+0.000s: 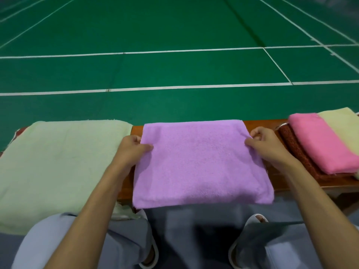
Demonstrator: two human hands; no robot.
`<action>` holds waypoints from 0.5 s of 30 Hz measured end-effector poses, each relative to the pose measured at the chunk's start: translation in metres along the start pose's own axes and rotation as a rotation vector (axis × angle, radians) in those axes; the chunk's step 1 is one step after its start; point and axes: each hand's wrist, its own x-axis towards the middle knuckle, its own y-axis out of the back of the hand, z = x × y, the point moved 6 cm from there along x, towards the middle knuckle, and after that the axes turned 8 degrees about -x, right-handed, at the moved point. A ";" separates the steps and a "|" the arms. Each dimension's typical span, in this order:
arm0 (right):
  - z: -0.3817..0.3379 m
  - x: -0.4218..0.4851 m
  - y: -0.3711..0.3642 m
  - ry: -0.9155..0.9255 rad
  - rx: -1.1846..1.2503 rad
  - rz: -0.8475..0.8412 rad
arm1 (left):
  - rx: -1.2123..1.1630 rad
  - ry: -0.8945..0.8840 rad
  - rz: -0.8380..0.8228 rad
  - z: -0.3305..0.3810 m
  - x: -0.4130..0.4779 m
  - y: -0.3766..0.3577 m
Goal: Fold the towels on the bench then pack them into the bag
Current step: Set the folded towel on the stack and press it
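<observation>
Towel position: the purple towel [202,164] lies flat, as a folded rectangle, across the brown wooden bench [260,125] at the centre of the view, and its near edge overhangs the front of the bench at 6 o'clock. The left hand [132,150] holds the towel's left edge at 9 o'clock: the thumb lies on the top surface and the fingers curl under the edge. The right hand [266,146] pinches the right edge near the far corner, at 2 o'clock of the towel, with thumb and curled fingers closed on the fabric. At 9 o'clock of the purple towel, just beside it, a large pale green towel [58,162] covers the bench. At 3 o'clock, apart from the purple towel, three items sit together: a brown patterned cloth [297,152] underneath, a folded pink towel [320,144] on top of it, and a cream towel [342,123] touching the pink one on its far side. At 12 o'clock, beyond the bench, lies a green court floor [174,65] marked with white lines [194,86]. At 6 o'clock, grey-blue trousers [174,230] and pale slippers [252,220] are visible.
</observation>
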 end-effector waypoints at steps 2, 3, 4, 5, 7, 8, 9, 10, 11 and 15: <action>-0.005 -0.008 0.002 0.038 0.234 -0.076 | -0.153 0.012 -0.033 0.006 -0.004 0.006; -0.011 -0.012 0.005 0.068 0.344 -0.112 | -0.208 -0.005 -0.061 0.010 -0.006 0.010; -0.015 -0.016 0.009 0.099 0.430 -0.151 | -0.241 -0.030 -0.105 0.014 -0.008 0.014; -0.021 -0.021 0.014 0.120 0.504 -0.185 | -0.243 -0.056 -0.156 0.018 -0.010 0.018; -0.028 -0.026 0.026 0.161 0.557 -0.221 | -0.166 -0.129 -0.225 0.026 -0.015 0.026; -0.029 -0.026 0.031 0.189 0.521 -0.228 | -0.103 -0.171 -0.221 0.030 -0.017 0.030; -0.033 -0.027 0.035 0.218 0.461 -0.234 | -0.048 -0.209 -0.197 0.035 -0.021 0.034; -0.033 -0.027 0.038 0.249 0.382 -0.222 | -0.003 -0.249 -0.166 0.039 -0.023 0.038; -0.033 -0.027 0.042 0.269 0.302 -0.198 | 0.041 -0.288 -0.133 0.043 -0.023 0.042; -0.042 -0.030 0.056 0.363 0.051 -0.133 | 0.221 -0.395 -0.007 0.057 -0.028 0.054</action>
